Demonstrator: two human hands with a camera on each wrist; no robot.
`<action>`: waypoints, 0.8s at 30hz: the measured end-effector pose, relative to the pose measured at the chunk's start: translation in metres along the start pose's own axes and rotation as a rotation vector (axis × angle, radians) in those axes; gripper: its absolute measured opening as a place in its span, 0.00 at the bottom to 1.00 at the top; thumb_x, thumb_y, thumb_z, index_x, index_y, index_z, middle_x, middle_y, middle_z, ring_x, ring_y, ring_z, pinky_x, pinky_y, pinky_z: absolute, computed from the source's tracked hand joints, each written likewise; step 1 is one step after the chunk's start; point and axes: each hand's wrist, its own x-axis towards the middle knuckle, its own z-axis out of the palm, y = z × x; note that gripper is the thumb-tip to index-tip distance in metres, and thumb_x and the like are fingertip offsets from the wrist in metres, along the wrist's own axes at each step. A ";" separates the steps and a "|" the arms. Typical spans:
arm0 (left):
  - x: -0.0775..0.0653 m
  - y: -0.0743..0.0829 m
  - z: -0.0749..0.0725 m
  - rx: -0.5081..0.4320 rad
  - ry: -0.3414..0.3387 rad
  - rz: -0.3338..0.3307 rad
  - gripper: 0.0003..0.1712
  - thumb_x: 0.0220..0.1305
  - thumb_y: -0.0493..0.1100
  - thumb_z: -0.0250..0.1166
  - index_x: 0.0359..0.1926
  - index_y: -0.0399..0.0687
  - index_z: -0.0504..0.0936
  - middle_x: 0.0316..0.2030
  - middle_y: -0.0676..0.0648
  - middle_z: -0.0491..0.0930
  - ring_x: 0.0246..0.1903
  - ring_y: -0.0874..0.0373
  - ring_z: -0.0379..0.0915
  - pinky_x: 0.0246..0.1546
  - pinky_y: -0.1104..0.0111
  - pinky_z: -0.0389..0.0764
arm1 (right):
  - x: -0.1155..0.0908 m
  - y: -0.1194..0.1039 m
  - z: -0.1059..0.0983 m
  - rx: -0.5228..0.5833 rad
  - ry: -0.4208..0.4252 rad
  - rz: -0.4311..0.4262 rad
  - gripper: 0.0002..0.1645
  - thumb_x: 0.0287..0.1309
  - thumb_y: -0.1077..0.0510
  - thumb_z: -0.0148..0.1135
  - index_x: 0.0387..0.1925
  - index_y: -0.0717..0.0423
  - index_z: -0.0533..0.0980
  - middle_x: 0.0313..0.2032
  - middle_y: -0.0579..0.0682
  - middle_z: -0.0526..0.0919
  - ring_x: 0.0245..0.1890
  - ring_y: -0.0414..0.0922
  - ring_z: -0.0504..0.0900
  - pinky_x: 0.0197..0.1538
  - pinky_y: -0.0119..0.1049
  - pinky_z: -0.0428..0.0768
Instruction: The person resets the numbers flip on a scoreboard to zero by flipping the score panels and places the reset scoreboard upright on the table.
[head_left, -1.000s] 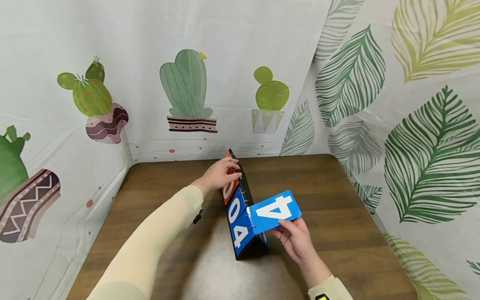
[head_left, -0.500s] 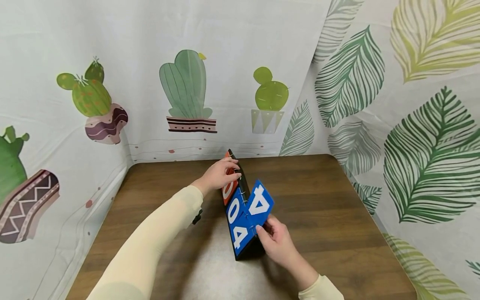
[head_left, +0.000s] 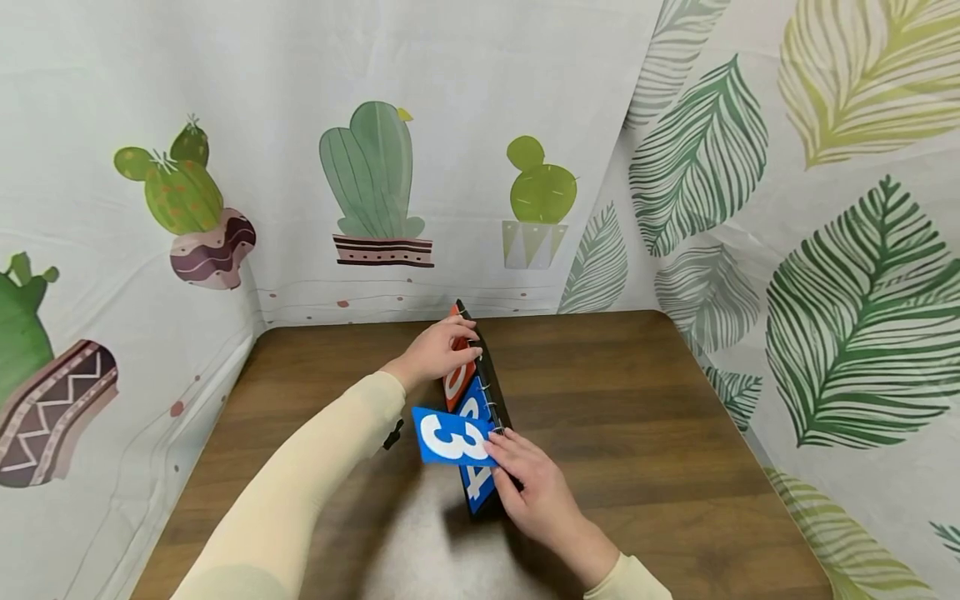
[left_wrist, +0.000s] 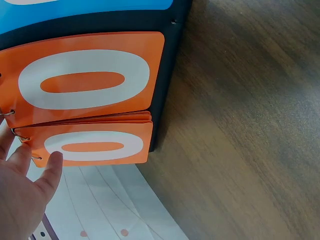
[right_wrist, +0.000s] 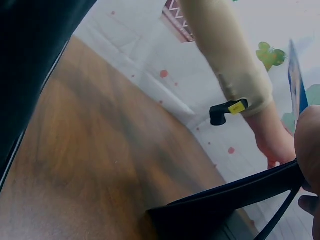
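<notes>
A tent-shaped flip scoreboard (head_left: 497,387) with a black frame and ring-bound number cards stands on the table. Its far end bears orange cards (left_wrist: 85,80) with white zeros; its near end has blue cards (head_left: 476,487). My left hand (head_left: 435,352) holds the ridge at the orange end, fingers over the top edge and rings. One blue card (head_left: 450,437), marked 3, sticks out to the left from the rings, overlapping the cards beneath. My right hand (head_left: 540,487) is at the ridge, straight fingertips on that card's ring end and thumb below its near edge.
The brown wooden table (head_left: 630,400) extends around the scoreboard. Behind it hangs a white cloth (head_left: 465,150) printed with cacti and leaves. A small black device with a yellow patch (right_wrist: 235,107) sits on the left wrist.
The blue card went from lying out to the right with 4 showing, up over the ridge, to the left with 3 showing. The right hand followed it leftward; the left hand stayed put.
</notes>
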 end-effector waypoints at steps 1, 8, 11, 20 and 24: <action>0.000 0.000 0.000 -0.001 0.001 -0.002 0.23 0.69 0.61 0.65 0.56 0.53 0.86 0.71 0.49 0.74 0.74 0.46 0.65 0.72 0.47 0.70 | 0.000 0.000 0.001 -0.018 -0.003 -0.011 0.23 0.60 0.61 0.69 0.58 0.53 0.84 0.60 0.51 0.86 0.65 0.52 0.82 0.64 0.52 0.81; 0.001 0.000 0.000 -0.009 -0.009 -0.011 0.23 0.69 0.61 0.65 0.56 0.53 0.86 0.71 0.49 0.73 0.73 0.46 0.66 0.71 0.47 0.72 | -0.004 0.003 0.007 -0.074 0.000 -0.072 0.23 0.57 0.60 0.73 0.56 0.53 0.85 0.61 0.52 0.85 0.65 0.55 0.80 0.64 0.54 0.81; 0.001 0.001 0.000 -0.004 -0.012 -0.021 0.23 0.69 0.61 0.65 0.55 0.54 0.86 0.70 0.51 0.73 0.73 0.47 0.66 0.71 0.48 0.72 | -0.005 0.005 0.008 -0.109 -0.006 -0.097 0.24 0.56 0.59 0.74 0.56 0.52 0.86 0.62 0.52 0.84 0.65 0.56 0.80 0.63 0.54 0.82; 0.000 0.001 -0.001 -0.001 -0.018 -0.016 0.23 0.69 0.61 0.64 0.55 0.54 0.86 0.70 0.52 0.73 0.73 0.47 0.66 0.72 0.48 0.71 | -0.002 0.007 0.009 -0.178 0.012 -0.135 0.24 0.52 0.59 0.77 0.53 0.48 0.87 0.60 0.50 0.86 0.61 0.53 0.82 0.60 0.49 0.84; 0.000 0.002 -0.001 -0.005 -0.017 -0.017 0.22 0.70 0.60 0.65 0.56 0.53 0.86 0.70 0.51 0.73 0.72 0.47 0.67 0.71 0.48 0.72 | -0.002 0.006 0.013 -0.196 0.044 -0.143 0.23 0.52 0.58 0.78 0.52 0.48 0.87 0.58 0.49 0.87 0.59 0.52 0.83 0.60 0.48 0.85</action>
